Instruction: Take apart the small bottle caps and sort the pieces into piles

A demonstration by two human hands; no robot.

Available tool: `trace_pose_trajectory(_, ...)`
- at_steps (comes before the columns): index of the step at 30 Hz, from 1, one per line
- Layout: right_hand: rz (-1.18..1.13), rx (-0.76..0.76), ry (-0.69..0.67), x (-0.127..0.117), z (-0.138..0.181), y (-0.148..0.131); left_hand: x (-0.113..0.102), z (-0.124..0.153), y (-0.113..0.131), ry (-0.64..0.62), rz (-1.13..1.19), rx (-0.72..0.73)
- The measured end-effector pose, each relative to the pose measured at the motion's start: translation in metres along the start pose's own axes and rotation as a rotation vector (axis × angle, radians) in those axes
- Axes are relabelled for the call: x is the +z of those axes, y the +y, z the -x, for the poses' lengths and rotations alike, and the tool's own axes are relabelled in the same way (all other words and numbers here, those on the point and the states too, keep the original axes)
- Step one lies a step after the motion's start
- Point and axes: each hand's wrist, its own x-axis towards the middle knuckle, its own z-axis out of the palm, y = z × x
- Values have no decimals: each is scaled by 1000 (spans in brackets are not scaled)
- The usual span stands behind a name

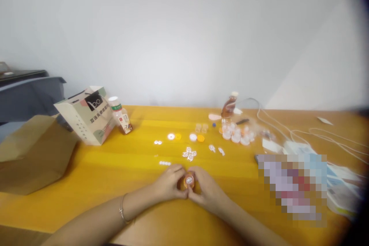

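My left hand (169, 183) and my right hand (205, 189) meet at the near middle of the yellow table (115, 165). Both pinch a small orange round piece (189, 180) with a white patterned face, held between the fingertips. My left wrist wears a thin bracelet (122, 210). Just beyond the hands lie small white patterned stickers (189, 153) and a short row of white dots (165, 163). Farther back sit white and orange discs (196, 137).
A printed paper bag (86, 117) and a small bottle (120, 115) stand back left, a brown paper bag (31, 153) at the left edge. A tilted brown bottle (229, 107), a cluster of small white pieces (238, 134), white cables (288, 128) and boxes (340, 194) fill the right.
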Motion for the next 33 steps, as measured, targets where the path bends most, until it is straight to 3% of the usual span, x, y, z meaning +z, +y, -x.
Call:
trace_pose_trajectory(3, 31, -36, 38, 0, -1, 0, -1, 0, 1, -9, 5, 10)
trace_pose_trajectory(9, 153, -193, -31, -4, -2, 0, 0, -2, -1, 5, -5, 14)
trace_pose_trajectory(14, 75, -11, -18, -2, -1, 1, -2, 0, -3, -22, 27, 3)
trace_pose_trajectory(20, -80, 94, -30, -1, 0, 6, -8, 0, 0, -54, 73, 16)
trace_pose_trajectory(27, -206, 34, -53, -1, 0, 7, -11, 0, 0, -105, 93, 23)
trace_pose_trajectory(33, -271, 63, -55, 6, -1, 19, -34, 2, 15, -101, 162, -6)
